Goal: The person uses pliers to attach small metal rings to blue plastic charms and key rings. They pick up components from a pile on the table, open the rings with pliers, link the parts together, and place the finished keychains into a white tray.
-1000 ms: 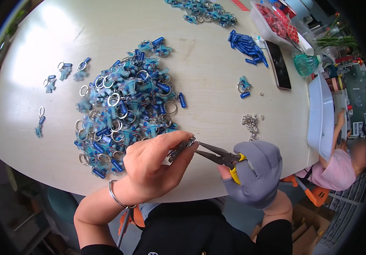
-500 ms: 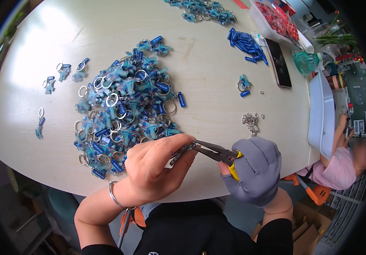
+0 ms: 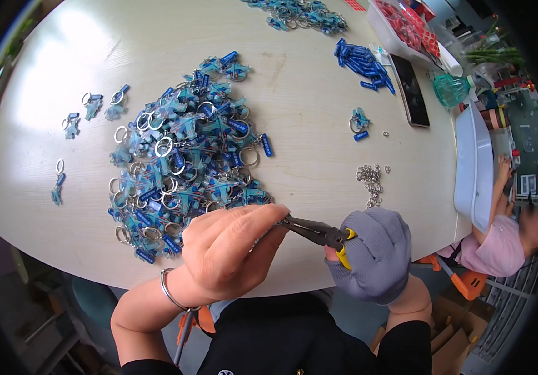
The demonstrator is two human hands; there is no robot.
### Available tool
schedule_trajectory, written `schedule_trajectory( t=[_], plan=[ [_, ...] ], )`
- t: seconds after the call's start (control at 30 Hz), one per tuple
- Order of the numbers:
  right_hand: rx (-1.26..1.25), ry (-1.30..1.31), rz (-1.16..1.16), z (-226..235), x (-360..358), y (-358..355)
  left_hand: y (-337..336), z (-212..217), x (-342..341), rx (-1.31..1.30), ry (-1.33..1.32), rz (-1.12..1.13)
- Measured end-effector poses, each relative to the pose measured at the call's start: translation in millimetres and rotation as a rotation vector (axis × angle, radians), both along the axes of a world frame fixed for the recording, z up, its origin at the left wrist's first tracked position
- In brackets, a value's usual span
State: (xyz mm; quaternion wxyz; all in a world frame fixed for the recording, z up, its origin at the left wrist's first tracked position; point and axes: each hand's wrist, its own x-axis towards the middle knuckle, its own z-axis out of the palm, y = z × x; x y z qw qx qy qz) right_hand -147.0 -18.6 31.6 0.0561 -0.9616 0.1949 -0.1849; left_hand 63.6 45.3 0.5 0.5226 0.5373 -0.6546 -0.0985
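Observation:
My bare left hand, with a silver bangle at the wrist, is closed in a pinch near the table's front edge. A small dark metallic bit shows at its fingertips; the rest is hidden by the fingers. In a grey knit glove, my right hand is wrapped round yellow-handled pliers. The plier jaws point left and reach the left fingertips, close together at the tips. Beyond the left hand lies a big heap of keychains with clear blue plane-shaped charms, blue tags and silver rings. Small metal rings lie beyond the right hand.
Loose blue tags, a phone and one keychain set lie to the right. Another keychain pile is at the far edge. A white tub stands at the right edge; a person in pink sits beyond.
The plier jaws have come closer together. The left fingers have turned slightly and now cover most of the metallic piece that showed between them.

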Motion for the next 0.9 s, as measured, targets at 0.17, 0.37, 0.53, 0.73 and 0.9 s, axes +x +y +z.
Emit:
schedule_trajectory(
  t=[0.17,0.37,0.53,0.73,0.9],
  plan=[
    [0.102,0.026,-0.006,0.5,-0.2,0.9,0.2,1.6,1.0,-0.010,-0.038,-0.003],
    [-0.090,-0.013,-0.097,-3.2,5.3,-2.6,-0.2,4.2,-0.1,0.022,-0.036,0.033],
    [-0.115,-0.018,-0.107,-3.3,5.0,-1.4,-0.4,-0.5,-1.5,-0.014,-0.006,0.060],
    [-0.068,-0.029,-0.065,-6.5,1.2,0.0,-1.2,0.5,-3.2,-0.004,-0.017,0.047],
    [0.216,-0.132,-0.072,-15.3,1.6,-7.2,-8.0,-4.4,-4.5,0.018,-0.032,0.073]
  ],
)
